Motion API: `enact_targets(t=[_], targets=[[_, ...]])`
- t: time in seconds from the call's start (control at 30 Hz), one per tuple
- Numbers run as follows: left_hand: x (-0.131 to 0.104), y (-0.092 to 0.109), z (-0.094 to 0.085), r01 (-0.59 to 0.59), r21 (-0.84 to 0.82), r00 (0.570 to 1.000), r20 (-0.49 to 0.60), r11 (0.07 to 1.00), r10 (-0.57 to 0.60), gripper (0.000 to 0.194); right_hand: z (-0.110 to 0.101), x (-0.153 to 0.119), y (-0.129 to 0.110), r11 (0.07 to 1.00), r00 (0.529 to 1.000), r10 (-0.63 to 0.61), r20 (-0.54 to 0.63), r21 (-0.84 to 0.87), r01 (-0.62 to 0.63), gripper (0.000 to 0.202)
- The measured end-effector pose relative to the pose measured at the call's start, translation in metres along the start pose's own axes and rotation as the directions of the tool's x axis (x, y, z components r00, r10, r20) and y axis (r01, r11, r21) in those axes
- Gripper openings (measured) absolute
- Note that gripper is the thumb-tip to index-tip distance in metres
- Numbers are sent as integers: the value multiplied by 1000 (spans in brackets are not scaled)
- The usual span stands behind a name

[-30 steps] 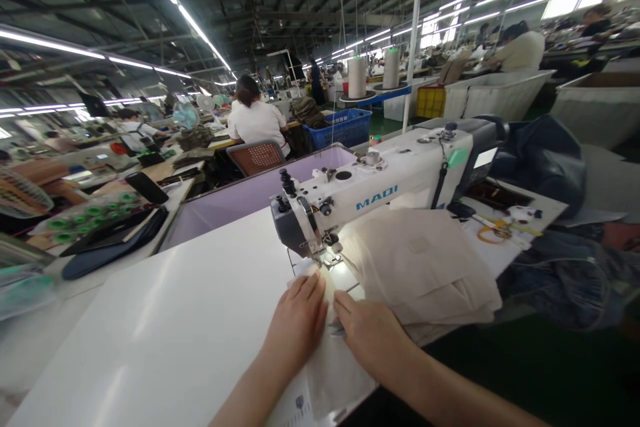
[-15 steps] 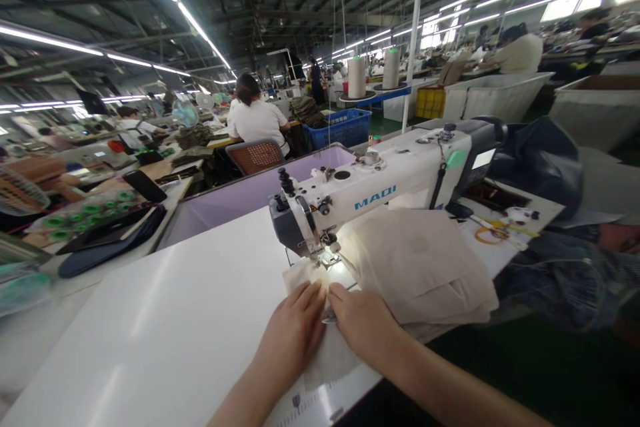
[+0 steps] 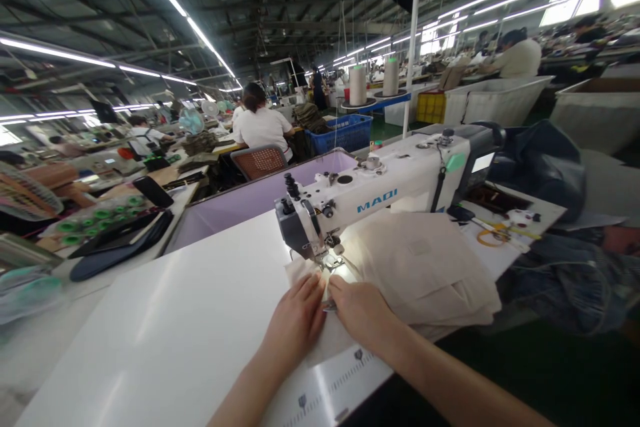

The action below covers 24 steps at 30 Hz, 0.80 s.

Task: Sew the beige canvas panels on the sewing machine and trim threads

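"First, the hands?"

"Two, bare. Left hand (image 3: pixel 295 320): fingers extended, side by side, laid on the cloth (image 3: pixel 334 341). Right hand (image 3: pixel 364 315): fingers bent, tips down near the left hand's. Thumbs largely hidden; whether either hand pinches the cloth, cannot tell."

"And the cloth, its place?"

"One piece, beige, on the table (image 3: pixel 200 300), under and between the hands. Far end at the needle end of the machine (image 3: pixel 375 197); whether it passes beneath the foot, cannot tell. A small metal part, blurred, shows between the hands."

"Machine particulars?"

"White, dark at both ends, lettered MAQI in blue. Lamp lit over the needle area. Green patch near the screen end."

"Adjoining items?"

"Stack (image 3: pixel 425 273) of beige pieces, right of the needle, in front of the machine's arm. Yellow-handled scissors (image 3: pixel 493 237), beyond the stack to the right. Printed scale along the table's near edge. Denim (image 3: pixel 560 280), heaped at far right."

"Behind?"

"Spools, two, pale, upright on a blue stand. Lilac bin (image 3: pixel 240 199), beyond the table. Blue crate (image 3: pixel 343 133), holding dark cloth at its left. One co-worker (image 3: pixel 261 125), white top, seated, back turned."
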<state>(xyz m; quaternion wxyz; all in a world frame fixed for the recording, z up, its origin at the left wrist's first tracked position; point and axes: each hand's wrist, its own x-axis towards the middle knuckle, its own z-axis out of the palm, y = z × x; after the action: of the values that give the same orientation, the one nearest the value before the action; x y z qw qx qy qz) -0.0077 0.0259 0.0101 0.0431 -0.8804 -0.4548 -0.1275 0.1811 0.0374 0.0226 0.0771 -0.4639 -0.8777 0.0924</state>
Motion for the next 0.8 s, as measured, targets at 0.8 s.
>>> enact_targets(t=[0.8], targets=[[-45, -13, -5, 76, 241, 996, 25, 967, -84, 41, -50, -85, 79, 994, 989, 66, -130, 98, -53, 25]])
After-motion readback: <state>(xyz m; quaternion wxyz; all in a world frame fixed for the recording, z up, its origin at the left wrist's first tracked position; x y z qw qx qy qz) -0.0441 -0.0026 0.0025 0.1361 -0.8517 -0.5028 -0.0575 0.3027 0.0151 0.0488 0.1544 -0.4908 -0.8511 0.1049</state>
